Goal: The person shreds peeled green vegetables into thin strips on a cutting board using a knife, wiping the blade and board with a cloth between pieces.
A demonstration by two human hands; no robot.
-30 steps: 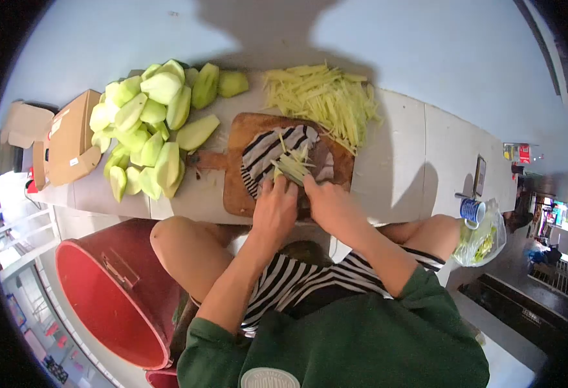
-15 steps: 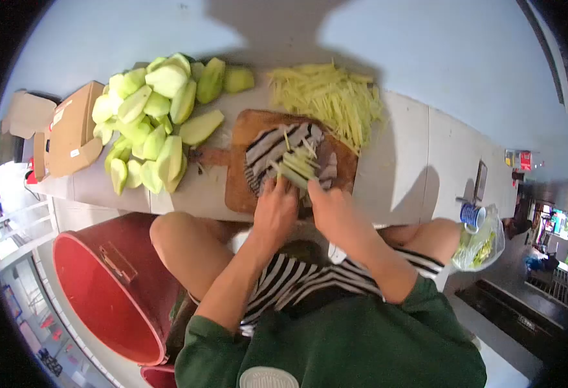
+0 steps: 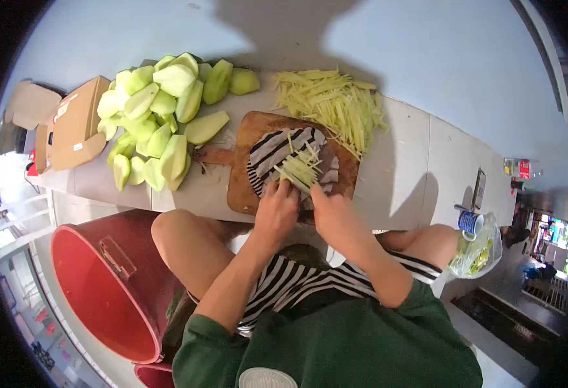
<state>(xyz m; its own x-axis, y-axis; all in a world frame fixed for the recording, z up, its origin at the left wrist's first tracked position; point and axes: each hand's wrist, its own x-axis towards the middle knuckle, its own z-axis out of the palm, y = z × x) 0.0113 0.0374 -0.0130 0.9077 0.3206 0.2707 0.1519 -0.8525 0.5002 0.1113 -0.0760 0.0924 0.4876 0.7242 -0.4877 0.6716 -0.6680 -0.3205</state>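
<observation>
A wooden cutting board (image 3: 245, 132) lies on the light tiled surface, with a striped cloth (image 3: 268, 155) on it. Pale green strips (image 3: 299, 169) rest on the cloth at my fingertips. My left hand (image 3: 277, 207) is curled at the near edge of the cloth, fingers bent against the strips. My right hand (image 3: 332, 210) is closed beside it, at the right end of the strips; what it grips is hidden. Behind the board lies a heap of thin green strips (image 3: 336, 100). Peeled green pieces (image 3: 161, 107) are piled to the left of the board.
An open cardboard box (image 3: 77, 123) stands at the far left. Below it is a large red tub (image 3: 103, 284). On the right are a blue and white cup (image 3: 470, 223), a plastic bag (image 3: 481, 252) with green scraps and a phone-like object (image 3: 479, 187).
The strips at my fingertips have shifted and lie more spread out. My right hand has moved slightly at the cloth. The whole view has drifted a little.
</observation>
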